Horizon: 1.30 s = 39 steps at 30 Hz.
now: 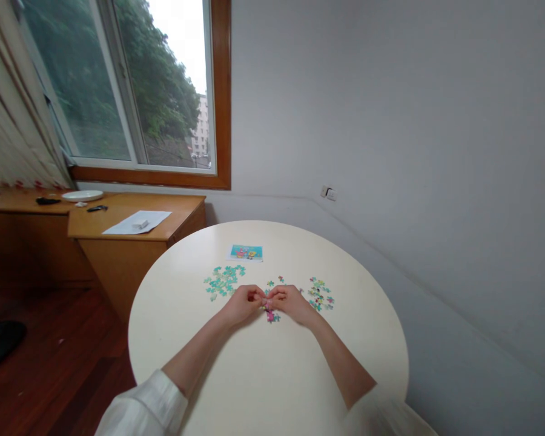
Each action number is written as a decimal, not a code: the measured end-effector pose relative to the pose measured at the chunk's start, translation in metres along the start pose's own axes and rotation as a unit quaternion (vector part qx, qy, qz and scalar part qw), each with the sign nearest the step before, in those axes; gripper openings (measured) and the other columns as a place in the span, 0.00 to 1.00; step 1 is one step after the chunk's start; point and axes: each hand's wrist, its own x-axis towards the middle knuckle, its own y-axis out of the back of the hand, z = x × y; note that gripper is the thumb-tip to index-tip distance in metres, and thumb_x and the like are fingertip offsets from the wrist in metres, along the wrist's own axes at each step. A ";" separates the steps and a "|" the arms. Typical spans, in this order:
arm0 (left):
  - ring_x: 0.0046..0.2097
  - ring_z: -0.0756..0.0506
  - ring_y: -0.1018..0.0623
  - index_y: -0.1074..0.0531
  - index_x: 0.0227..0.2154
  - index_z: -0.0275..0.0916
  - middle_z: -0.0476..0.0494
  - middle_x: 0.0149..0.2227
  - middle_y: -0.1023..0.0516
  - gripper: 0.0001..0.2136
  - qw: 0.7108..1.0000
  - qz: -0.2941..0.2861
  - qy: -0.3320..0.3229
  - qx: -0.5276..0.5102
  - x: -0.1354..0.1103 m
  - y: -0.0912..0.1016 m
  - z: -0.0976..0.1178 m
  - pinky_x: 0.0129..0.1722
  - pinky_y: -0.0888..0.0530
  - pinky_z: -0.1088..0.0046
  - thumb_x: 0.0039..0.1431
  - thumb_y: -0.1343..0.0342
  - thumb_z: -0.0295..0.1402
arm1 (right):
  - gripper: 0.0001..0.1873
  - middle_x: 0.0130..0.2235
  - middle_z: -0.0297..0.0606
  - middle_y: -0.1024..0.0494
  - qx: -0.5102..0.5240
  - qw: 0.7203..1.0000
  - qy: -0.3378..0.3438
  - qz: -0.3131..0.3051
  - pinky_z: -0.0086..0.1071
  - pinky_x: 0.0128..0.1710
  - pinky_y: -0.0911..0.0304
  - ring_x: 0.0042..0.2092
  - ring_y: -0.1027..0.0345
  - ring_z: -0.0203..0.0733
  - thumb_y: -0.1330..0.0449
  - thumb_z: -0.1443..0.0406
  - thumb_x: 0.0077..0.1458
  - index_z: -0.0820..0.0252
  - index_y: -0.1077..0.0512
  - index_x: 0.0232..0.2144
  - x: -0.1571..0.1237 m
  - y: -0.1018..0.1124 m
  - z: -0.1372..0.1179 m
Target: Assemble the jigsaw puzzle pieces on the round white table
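Note:
My left hand point(246, 303) and my right hand point(291, 303) meet at the middle of the round table, fingertips almost touching. Both are closed in a pinch on pink jigsaw puzzle pieces point(266, 302), partly covered by the fingers. Just below the fingertips, a small cluster of pink and teal pieces point(270, 316) lies on the tabletop. Left of my left hand spreads a pile of teal pieces point(224, 280). A pile of mixed yellow, red and green pieces point(318, 293) lies right of my right hand. A few loose pieces point(280, 279) sit just beyond the hands.
A colourful picture card point(246, 253) lies on the white round table point(254, 375), beyond the pieces. At the left, a wooden desk point(186, 221) carries a paper sheet point(127, 225), a small white block point(140, 224) and a white plate point(82, 195). A wall stands behind and right.

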 end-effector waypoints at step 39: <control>0.24 0.53 0.32 0.29 0.20 0.32 0.50 0.21 0.27 0.06 0.983 -0.093 -0.005 0.156 -0.004 0.005 -0.007 0.24 0.37 0.80 0.43 0.49 0.29 | 0.06 0.22 0.30 0.32 -0.263 0.962 0.065 -0.041 0.25 0.27 0.46 0.26 0.41 0.32 0.37 0.67 0.37 0.62 0.27 0.23 -0.004 0.019 0.003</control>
